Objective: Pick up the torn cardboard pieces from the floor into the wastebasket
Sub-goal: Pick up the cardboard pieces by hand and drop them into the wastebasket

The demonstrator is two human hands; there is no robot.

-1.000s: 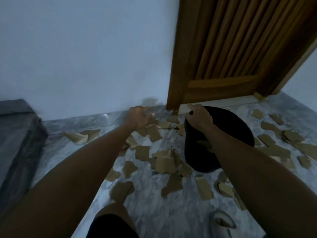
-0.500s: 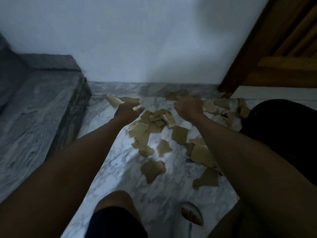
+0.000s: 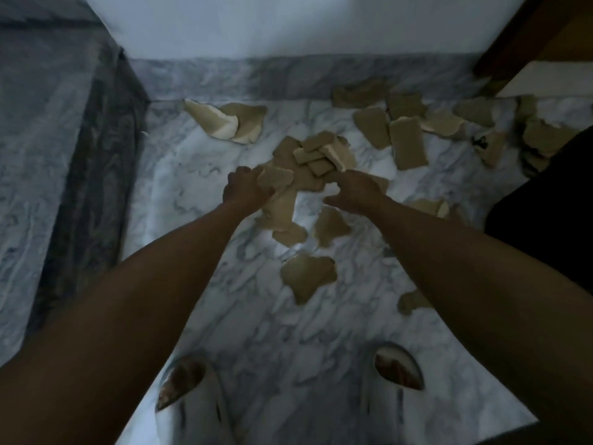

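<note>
Several torn brown cardboard pieces lie scattered over the marble floor (image 3: 256, 316), with a loose heap (image 3: 317, 155) in the middle. My left hand (image 3: 245, 189) is down at the heap's left edge, fingers closed on a cardboard piece (image 3: 276, 178). My right hand (image 3: 356, 192) hovers just right of it over the heap, fingers spread, holding nothing. The black wastebasket (image 3: 545, 220) shows only partly at the right edge, behind my right forearm. A larger folded piece (image 3: 224, 122) lies apart near the back wall.
A raised marble step (image 3: 48, 155) runs along the left side. The white wall (image 3: 288, 24) and marble skirting close off the back. A wooden door frame (image 3: 526, 36) stands at the top right. My two slippered feet (image 3: 398, 370) are at the bottom.
The view has tilted down and moved closer to the floor. Both hands have come down onto the heap, and my left hand has closed on a piece. The wastebasket has slid toward the right edge.
</note>
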